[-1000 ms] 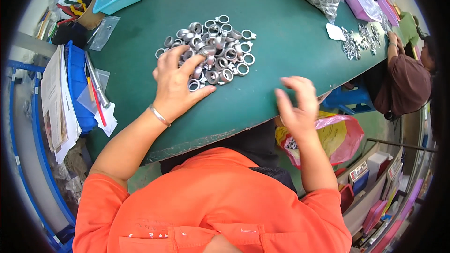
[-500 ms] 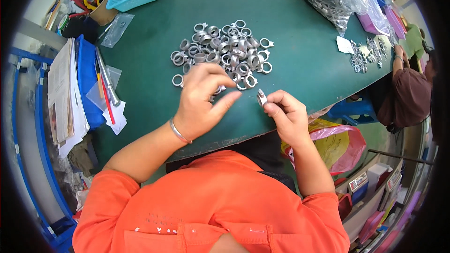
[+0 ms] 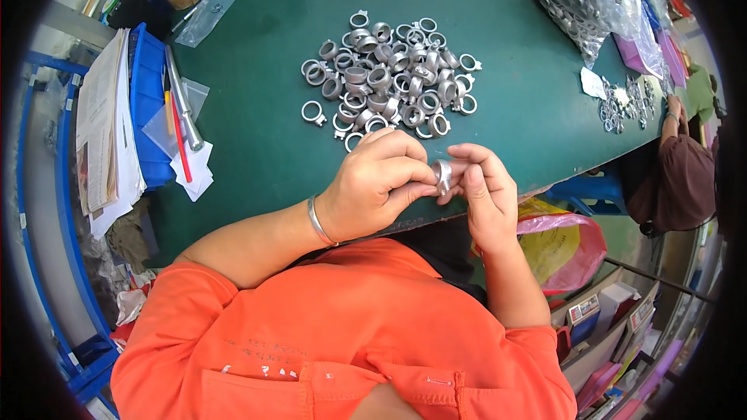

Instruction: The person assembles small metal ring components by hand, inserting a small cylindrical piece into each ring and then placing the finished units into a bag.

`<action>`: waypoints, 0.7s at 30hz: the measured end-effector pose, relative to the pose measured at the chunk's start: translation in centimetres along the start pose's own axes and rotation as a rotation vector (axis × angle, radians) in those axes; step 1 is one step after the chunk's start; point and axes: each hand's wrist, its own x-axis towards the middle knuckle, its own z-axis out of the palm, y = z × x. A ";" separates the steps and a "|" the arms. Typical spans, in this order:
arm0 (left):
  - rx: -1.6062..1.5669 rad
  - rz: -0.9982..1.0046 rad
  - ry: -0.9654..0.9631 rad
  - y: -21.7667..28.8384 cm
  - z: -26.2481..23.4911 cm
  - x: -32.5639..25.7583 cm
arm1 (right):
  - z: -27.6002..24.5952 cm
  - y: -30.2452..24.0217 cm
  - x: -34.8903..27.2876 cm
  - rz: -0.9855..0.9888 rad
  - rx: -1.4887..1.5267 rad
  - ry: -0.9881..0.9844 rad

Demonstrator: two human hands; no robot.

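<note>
2 hands pinch 1 small silver metal ring clamp at the near edge of a green table.

The left hand, a thin metal bangle on its wrist, curls its fingers closed on the clamp from the left; the right hand meets it from the right, thumb and fingertips pressed to the same piece. Just beyond lies a loose pile of silver ring clamps. Farther off are a blue tray at the left and a clear plastic bag of metal parts at the far right.
</note>
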 end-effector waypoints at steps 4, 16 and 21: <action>-0.067 -0.092 0.113 0.5 0.3 -0.2 | -0.4 0.8 0.1 -0.107 0.149 -0.094; -1.259 -1.002 0.024 0.2 0.5 -1.1 | 0.7 0.2 0.5 -0.543 -0.415 -0.143; -1.350 -1.068 0.023 -0.2 0.2 -0.8 | 0.2 0.1 2.4 -0.673 -0.995 0.097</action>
